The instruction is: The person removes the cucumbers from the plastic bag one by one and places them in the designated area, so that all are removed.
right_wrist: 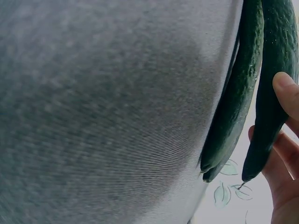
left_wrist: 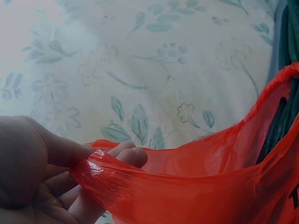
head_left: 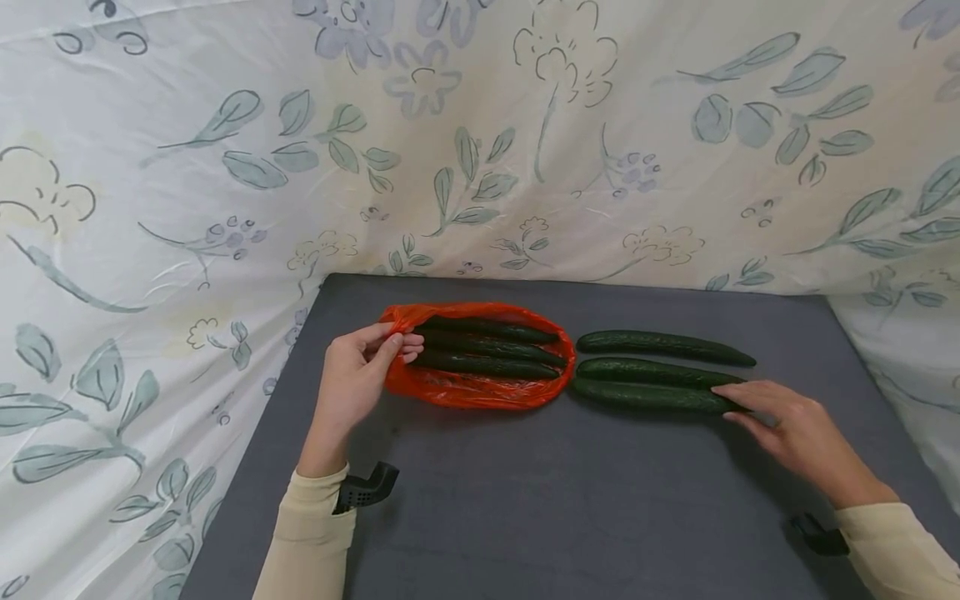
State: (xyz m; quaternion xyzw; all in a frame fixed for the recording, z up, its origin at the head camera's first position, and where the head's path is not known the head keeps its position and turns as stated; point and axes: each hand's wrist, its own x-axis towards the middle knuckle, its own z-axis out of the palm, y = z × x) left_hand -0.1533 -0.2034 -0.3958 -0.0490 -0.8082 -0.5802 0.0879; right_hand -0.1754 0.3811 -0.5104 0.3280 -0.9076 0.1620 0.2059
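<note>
My left hand (head_left: 348, 379) pinches the rim of a red plastic bag (head_left: 457, 398) between thumb and fingers. The bag lies on its side with its mouth spread, and three dark green cucumbers (head_left: 491, 347) lie side by side inside it. The left wrist view shows a fold of the bag (left_wrist: 187, 198) between my thumb and fingers. To the right of the bag, my right hand (head_left: 806, 425) grips the right end of the nearest loose cucumber (head_left: 652, 395). In the right wrist view, this cucumber (right_wrist: 273, 93) sits between thumb and fingers, angled away from the others.
Two more loose cucumbers, a middle one (head_left: 660, 371) and a farther one (head_left: 660, 342), lie just beyond the held one. Everything is on a dark grey table (head_left: 570, 508). Floral cloth (head_left: 480, 200) hangs behind the table and along its sides.
</note>
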